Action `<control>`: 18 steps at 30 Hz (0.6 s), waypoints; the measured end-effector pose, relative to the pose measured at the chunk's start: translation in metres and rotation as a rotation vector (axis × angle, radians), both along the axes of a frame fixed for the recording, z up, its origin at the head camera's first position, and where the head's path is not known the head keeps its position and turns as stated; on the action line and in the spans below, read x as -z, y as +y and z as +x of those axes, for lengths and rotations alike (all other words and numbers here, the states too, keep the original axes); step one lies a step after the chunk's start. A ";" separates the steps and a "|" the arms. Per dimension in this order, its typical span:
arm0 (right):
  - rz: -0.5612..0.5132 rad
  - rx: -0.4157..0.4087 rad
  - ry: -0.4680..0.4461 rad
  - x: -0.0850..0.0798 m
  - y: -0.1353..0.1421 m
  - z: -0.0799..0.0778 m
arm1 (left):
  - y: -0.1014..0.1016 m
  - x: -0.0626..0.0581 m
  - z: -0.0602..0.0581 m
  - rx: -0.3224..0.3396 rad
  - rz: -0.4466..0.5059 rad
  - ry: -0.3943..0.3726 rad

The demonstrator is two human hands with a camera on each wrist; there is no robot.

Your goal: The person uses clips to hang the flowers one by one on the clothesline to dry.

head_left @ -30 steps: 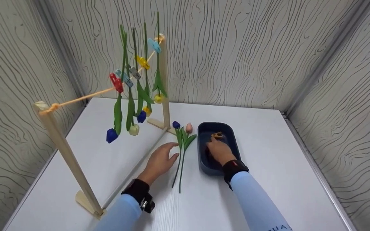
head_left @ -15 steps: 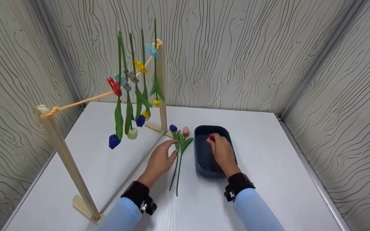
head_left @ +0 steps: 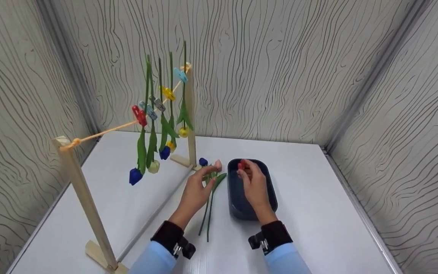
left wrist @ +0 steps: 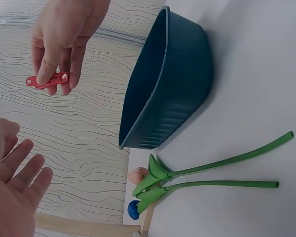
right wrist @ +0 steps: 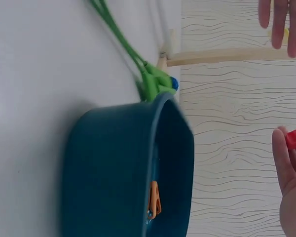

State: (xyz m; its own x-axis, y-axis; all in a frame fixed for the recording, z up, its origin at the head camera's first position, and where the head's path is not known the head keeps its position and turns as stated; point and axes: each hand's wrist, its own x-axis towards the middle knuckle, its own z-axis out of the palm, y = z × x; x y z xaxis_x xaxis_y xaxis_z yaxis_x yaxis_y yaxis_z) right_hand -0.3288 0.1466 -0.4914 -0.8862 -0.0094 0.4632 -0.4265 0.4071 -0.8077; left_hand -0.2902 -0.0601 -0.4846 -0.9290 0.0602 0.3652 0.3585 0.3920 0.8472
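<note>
My right hand (head_left: 256, 188) pinches a red clothespin (left wrist: 48, 80) between thumb and fingers. It is raised over the dark blue bin (left wrist: 187, 74), and the clothespin is above the rim. My left hand (head_left: 195, 194) hovers with loosely bent fingers over two artificial tulips, holding nothing. Those are a blue tulip (left wrist: 133, 210) and a pink tulip (left wrist: 137, 175), lying side by side on the table with green stems toward me. The left hand partly covers their leaves in the head view. Inside the bin lies an orange clothespin (right wrist: 154, 200).
On the left stands a wooden frame (head_left: 86, 198) with an orange cord (head_left: 105, 132). Several tulips hang head down from it, clipped by red (head_left: 139, 115), blue, grey and yellow clothespins. Patterned panels (head_left: 280, 76) enclose the white table (head_left: 318, 213).
My right hand has come up from inside the bin with the red clothespin and moved slightly left. My left hand stays near the tulips. The head view has tilted upward.
</note>
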 end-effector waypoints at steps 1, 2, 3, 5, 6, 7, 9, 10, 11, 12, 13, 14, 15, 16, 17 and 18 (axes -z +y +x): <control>0.001 0.002 -0.005 0.001 0.000 0.000 | 0.000 0.002 0.001 0.005 0.011 -0.007; 0.004 0.004 -0.004 0.002 -0.001 0.000 | -0.001 0.003 0.001 0.006 0.015 -0.016; 0.002 0.005 -0.006 0.002 -0.001 0.000 | -0.001 0.005 0.000 0.007 0.019 -0.022; -0.006 0.005 -0.017 0.002 -0.002 -0.001 | -0.002 0.006 -0.001 0.008 0.026 -0.032; -0.009 0.004 -0.023 0.001 -0.002 -0.002 | -0.003 0.007 -0.002 0.006 0.029 -0.041; -0.015 -0.003 -0.033 0.001 -0.002 -0.002 | -0.003 0.006 -0.003 0.003 0.035 -0.052; -0.030 -0.022 -0.058 0.000 -0.004 -0.003 | -0.004 0.006 -0.005 -0.004 0.044 -0.062; -0.037 -0.029 -0.071 0.000 -0.005 -0.002 | -0.005 0.006 -0.006 -0.004 0.054 -0.068; -0.042 -0.037 -0.080 0.001 -0.006 -0.002 | -0.005 0.005 -0.006 -0.006 0.060 -0.072; -0.051 -0.043 -0.093 0.002 -0.008 -0.002 | -0.005 0.005 -0.007 -0.008 0.070 -0.073; -0.066 -0.052 -0.103 0.003 -0.010 -0.001 | -0.005 0.005 -0.007 -0.004 0.083 -0.072; -0.078 -0.061 -0.105 0.004 -0.012 0.000 | -0.004 0.005 -0.008 -0.001 0.090 -0.066; -0.093 -0.066 -0.118 0.005 -0.014 0.000 | -0.004 0.005 -0.008 0.000 0.099 -0.067; -0.109 -0.074 -0.126 0.006 -0.017 0.001 | -0.003 0.004 -0.008 0.004 0.114 -0.067; -0.124 -0.081 -0.138 0.008 -0.019 0.001 | -0.002 0.004 -0.008 0.005 0.125 -0.072; -0.147 -0.088 -0.154 0.009 -0.021 0.002 | -0.001 0.004 -0.008 0.012 0.136 -0.078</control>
